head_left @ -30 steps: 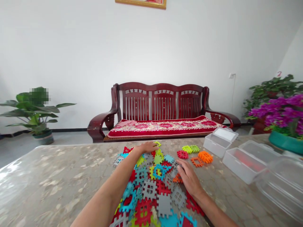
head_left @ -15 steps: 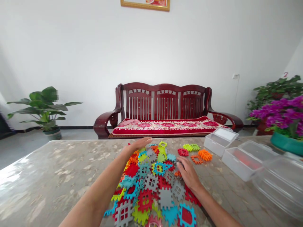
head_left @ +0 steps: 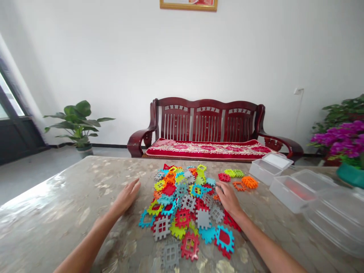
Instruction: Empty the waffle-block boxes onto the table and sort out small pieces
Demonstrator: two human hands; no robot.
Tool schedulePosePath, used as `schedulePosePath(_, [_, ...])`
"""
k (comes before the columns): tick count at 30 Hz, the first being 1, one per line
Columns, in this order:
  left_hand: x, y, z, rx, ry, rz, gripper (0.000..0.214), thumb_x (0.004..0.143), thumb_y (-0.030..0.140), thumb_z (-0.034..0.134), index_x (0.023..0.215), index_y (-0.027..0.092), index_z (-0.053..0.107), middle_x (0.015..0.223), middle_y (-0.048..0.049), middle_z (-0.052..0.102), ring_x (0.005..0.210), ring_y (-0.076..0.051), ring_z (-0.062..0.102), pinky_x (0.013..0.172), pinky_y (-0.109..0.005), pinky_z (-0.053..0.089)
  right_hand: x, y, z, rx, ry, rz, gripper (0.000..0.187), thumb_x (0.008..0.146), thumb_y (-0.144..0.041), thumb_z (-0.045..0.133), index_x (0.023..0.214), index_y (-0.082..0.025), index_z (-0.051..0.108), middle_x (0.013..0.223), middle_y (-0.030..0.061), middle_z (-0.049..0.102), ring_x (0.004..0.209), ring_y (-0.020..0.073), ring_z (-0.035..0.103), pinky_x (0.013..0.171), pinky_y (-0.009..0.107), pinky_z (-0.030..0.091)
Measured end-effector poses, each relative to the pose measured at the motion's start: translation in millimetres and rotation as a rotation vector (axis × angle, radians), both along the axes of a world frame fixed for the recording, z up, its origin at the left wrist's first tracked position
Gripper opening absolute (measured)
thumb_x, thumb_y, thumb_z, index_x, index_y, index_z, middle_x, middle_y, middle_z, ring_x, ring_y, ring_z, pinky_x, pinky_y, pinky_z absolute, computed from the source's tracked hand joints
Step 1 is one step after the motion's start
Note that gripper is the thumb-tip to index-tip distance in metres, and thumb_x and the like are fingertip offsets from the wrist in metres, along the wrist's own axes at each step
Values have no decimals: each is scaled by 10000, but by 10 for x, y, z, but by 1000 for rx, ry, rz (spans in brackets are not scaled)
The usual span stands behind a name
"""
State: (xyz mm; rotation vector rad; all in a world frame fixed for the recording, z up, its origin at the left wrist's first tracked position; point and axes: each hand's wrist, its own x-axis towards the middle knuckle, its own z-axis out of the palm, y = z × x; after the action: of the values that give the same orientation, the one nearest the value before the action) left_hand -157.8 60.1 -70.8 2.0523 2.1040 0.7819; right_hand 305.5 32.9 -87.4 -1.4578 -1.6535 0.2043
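Since the left hand (head_left: 126,197) has slid off the tile pile (head_left: 182,218) onto the table (head_left: 57,212), both lie flat and empty, the right hand (head_left: 227,195) on the pile's right edge.

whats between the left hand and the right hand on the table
In the head view, the pile of coloured interlocking tiles fills the stretch between the left hand and the right hand.

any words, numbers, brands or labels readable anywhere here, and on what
None can be read. The framed picture is cut off at the top edge and shows no legible lettering; the clear plastic boxes and the coloured toy tiles bear no visible labels.
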Motion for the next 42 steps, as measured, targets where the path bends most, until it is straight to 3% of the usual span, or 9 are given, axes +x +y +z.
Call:
schedulePosePath(3, [163,-66,-8,-89,-9,-1,632,956,423,199,1420,118,501,1448,-112,565,1356,-232,505,1139,-383,374,16,13,-17,-4,1,6,412,874,-445,456,1038,-179,725,1142,126,708,1119,274,619,1038,475,447])
schedulePosePath(9, [411,-155,20,-122,212,0,583,976,444,276,1444,173,493,1517,-121,484,1436,-265,392,1182,-442,275,29,22,-40,-7,14,7,427,873,-464,447,1011,-181,736,1139,127,705,1135,278,614,1051,479,437])
schedulePosePath(18, [372,-163,-21,-51,252,-37,480,962,422,359,1345,250,591,1473,-95,536,1394,-260,442,1153,-436,310,42,27,-48,-6,25,18,393,871,-443,457,995,-209,748,1138,104,716,1125,270,621,1043,465,450])
schedulePosePath(35, [407,-176,-16,-69,306,-40,489,956,421,371,1362,237,570,1478,-115,517,1401,-282,420,1152,-453,301,44,0,-44,4,15,13,417,877,-433,431,985,-194,755,1141,126,708,1126,278,621,1045,486,448])
schedulePosePath(42, [417,-185,18,-111,366,-38,515,966,424,354,1399,221,543,1498,-126,490,1409,-291,410,1157,-448,296,63,-15,11,-15,122,12,451,868,-497,454,996,-186,754,1140,131,714,1154,285,610,1067,490,429])
